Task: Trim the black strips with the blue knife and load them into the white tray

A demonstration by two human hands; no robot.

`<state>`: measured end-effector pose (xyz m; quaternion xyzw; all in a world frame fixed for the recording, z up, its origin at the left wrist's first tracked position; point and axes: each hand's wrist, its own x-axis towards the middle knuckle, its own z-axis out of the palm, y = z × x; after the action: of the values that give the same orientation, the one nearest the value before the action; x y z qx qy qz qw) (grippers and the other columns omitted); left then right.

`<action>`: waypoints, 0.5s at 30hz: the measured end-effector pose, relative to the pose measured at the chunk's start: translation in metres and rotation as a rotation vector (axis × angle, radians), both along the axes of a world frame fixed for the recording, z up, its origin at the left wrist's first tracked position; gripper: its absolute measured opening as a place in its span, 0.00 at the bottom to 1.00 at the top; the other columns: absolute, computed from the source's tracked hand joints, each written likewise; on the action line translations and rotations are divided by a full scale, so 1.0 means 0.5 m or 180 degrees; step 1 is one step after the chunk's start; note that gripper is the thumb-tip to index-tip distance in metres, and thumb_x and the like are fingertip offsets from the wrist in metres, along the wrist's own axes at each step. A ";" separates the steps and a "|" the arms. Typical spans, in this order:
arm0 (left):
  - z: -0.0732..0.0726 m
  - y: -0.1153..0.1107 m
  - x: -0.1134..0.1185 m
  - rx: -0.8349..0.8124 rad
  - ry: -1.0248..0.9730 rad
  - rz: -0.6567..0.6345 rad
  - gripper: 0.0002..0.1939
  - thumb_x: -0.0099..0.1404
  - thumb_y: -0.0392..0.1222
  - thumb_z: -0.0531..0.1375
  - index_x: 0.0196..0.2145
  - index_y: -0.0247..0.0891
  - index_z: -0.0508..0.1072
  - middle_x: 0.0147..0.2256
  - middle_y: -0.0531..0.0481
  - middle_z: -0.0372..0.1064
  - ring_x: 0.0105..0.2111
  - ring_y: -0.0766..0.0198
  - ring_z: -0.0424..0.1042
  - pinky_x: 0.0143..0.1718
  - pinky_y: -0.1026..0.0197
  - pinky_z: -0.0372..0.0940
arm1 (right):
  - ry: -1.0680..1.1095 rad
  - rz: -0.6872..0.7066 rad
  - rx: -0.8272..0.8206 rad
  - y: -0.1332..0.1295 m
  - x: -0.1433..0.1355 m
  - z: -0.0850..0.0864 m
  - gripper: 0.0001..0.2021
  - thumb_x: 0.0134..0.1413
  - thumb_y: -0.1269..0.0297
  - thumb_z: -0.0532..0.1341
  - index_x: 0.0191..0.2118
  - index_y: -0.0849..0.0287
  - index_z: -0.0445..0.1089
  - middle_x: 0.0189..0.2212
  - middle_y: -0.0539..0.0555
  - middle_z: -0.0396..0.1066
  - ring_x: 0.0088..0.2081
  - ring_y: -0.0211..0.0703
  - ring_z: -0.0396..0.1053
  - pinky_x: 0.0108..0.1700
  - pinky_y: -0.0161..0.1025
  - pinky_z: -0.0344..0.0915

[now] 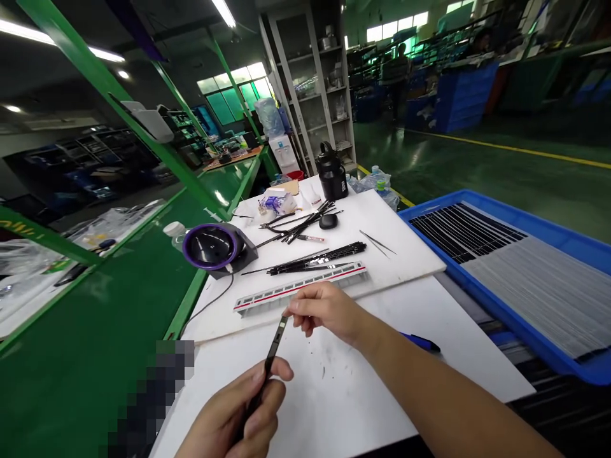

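Note:
My left hand (251,410) is closed around the lower part of a thin dark strip (275,345), which slants up and away from me. Near its upper end the strip carries a small pale patch. The thumb and forefinger of my right hand (321,308) are pinched at that upper end; whether they hold a smaller piece there is hidden. Just beyond both hands lies a long white model train carriage side (300,289) with a red stripe and a row of windows. Behind it is a bundle of glossy black strips (317,259).
Tweezers (378,243), a black oval case (328,221), more black strips (305,224) and a black bottle (331,172) are on the white table. A purple-rimmed round device (210,247) stands left. At right are a blue pen (421,342) and a blue tray (587,367) of strips.

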<state>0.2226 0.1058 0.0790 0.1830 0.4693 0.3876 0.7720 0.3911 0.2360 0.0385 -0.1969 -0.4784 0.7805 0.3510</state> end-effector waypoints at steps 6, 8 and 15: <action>0.005 -0.003 -0.008 0.0048 0.0166 -0.0123 0.15 0.67 0.51 0.56 0.39 0.37 0.74 0.20 0.59 0.53 0.11 0.80 0.41 0.10 0.73 0.42 | -0.0144 0.0041 0.0175 -0.004 0.005 0.005 0.10 0.49 0.58 0.67 0.31 0.61 0.74 0.25 0.50 0.68 0.27 0.36 0.64 0.30 0.35 0.63; 0.005 -0.002 -0.008 0.0119 0.0231 -0.0217 0.15 0.67 0.51 0.56 0.40 0.36 0.73 0.20 0.59 0.53 0.11 0.80 0.42 0.11 0.73 0.42 | -0.0206 0.0089 0.0250 -0.006 0.006 0.008 0.08 0.49 0.61 0.67 0.30 0.61 0.73 0.24 0.48 0.67 0.26 0.34 0.63 0.30 0.34 0.62; -0.014 0.018 0.028 0.0258 0.0056 -0.0139 0.17 0.64 0.55 0.59 0.38 0.38 0.70 0.21 0.60 0.50 0.13 0.79 0.39 0.13 0.73 0.38 | -0.0298 0.0610 0.0584 -0.019 -0.004 0.012 0.04 0.48 0.67 0.64 0.27 0.61 0.72 0.21 0.48 0.69 0.25 0.35 0.64 0.25 0.32 0.59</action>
<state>0.2363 0.1150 0.0718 0.2277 0.4559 0.3877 0.7681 0.3891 0.2265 0.0444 -0.1535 -0.5802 0.7534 0.2687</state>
